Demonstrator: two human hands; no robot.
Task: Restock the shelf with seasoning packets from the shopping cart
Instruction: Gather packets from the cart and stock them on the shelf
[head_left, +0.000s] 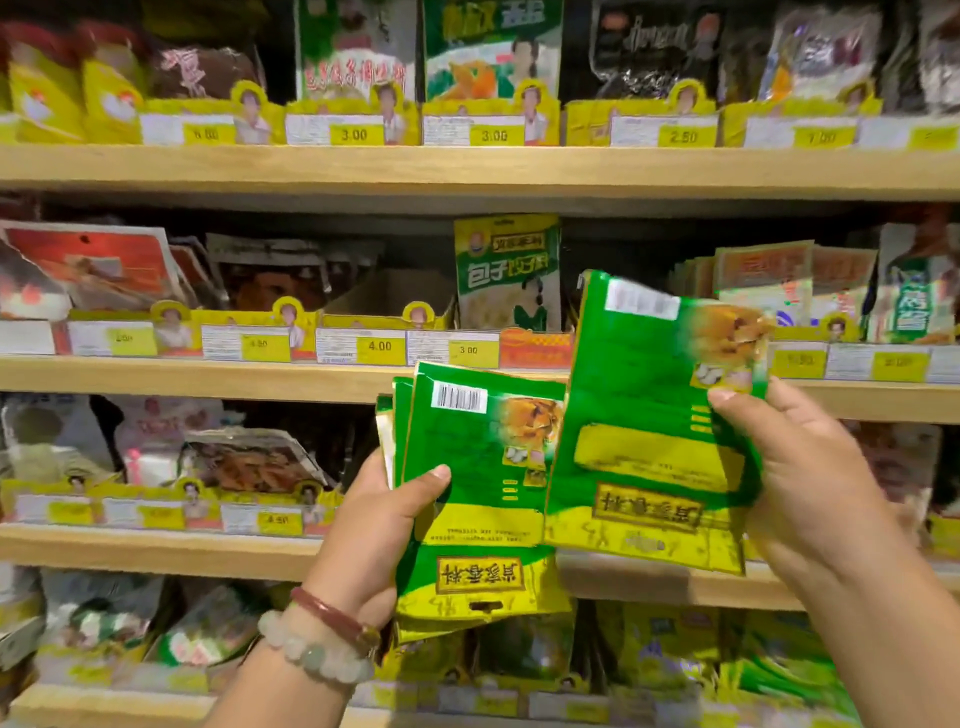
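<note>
A: Right hand (810, 467) pinches a single green packet (649, 431), thumb on its upper right corner, fingers behind. Left hand (374, 525) grips a fanned stack of the same packets (467, 493), thumb across the front.

B: Where does the target lie from the hands?

A: Judging by the gaps, the empty cardboard tray (387, 301) is up and left of both hands, on the shelf (208, 376) just above them. The left hand is nearer, but it is loaded; the right carries the loose packet and would have to cross over the stack.

B: Long axis?

A: The packet stands roughly upright, tilted slightly right, print upside down, barcode at top. It likely needs flipping before it goes in.

B: Counts?

A: One packet in the right hand. In the left, about four edges show; the exact number I cannot tell. One tall green-and-white packet (509, 275) stands just right of the tray. No cart in view.
</note>
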